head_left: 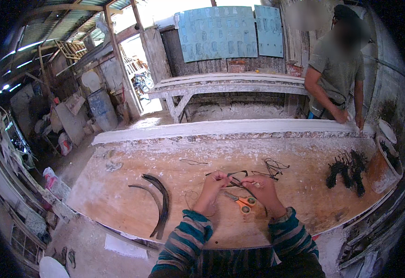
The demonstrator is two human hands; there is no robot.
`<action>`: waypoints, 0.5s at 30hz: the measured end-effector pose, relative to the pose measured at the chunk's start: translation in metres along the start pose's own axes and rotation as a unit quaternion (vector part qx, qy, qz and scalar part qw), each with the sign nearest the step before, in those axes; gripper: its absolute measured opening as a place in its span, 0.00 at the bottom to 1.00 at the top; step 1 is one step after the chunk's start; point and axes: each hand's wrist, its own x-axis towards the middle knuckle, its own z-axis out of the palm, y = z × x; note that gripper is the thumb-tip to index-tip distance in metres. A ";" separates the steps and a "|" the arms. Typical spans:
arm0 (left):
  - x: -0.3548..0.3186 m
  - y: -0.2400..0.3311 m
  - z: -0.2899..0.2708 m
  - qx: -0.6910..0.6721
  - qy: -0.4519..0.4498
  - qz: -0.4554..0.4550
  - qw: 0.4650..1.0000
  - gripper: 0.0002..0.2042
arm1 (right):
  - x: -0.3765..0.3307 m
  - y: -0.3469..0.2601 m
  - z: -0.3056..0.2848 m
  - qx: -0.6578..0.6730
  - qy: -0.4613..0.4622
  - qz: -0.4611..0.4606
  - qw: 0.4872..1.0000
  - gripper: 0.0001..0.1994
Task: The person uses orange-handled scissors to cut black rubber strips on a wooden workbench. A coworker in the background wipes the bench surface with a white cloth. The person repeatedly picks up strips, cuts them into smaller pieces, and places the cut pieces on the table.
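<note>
- L hand point(218, 180): thumb + fingers pinched tog. on blk strip point(236, 182)
- R hand point(261, 186): 3 o'clock of L, fingertips clamped on same
- blk strip: betw. hands, over table point(300, 204)
- Scissors point(243, 202): 6 o'clock of strip

This is a rough workshop: corrugated roofing point(49, 17) overhead, a long wooden table point(119, 197) dusted white with scissors point(250, 201) lying on it, another whitened table point(239, 89) beyond and, in the dimmer left side, probably a blue drum point(101, 111).
</note>
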 end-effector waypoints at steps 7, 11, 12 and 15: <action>-0.006 0.001 0.019 0.128 -0.255 -0.007 0.958 0.05 | 0.009 0.055 -0.009 -0.212 0.179 -0.025 0.960 0.16; -0.033 0.017 0.038 0.168 -0.271 -0.052 0.946 0.05 | 0.017 0.048 -0.016 -0.128 0.227 -0.022 0.965 0.19; -0.034 0.014 0.040 0.161 -0.258 -0.042 0.952 0.05 | 0.017 0.048 -0.017 -0.124 0.229 -0.014 0.965 0.20; -0.032 0.010 0.043 0.122 -0.231 -0.012 0.965 0.05 | 0.018 0.046 -0.022 -0.115 0.215 0.014 0.970 0.21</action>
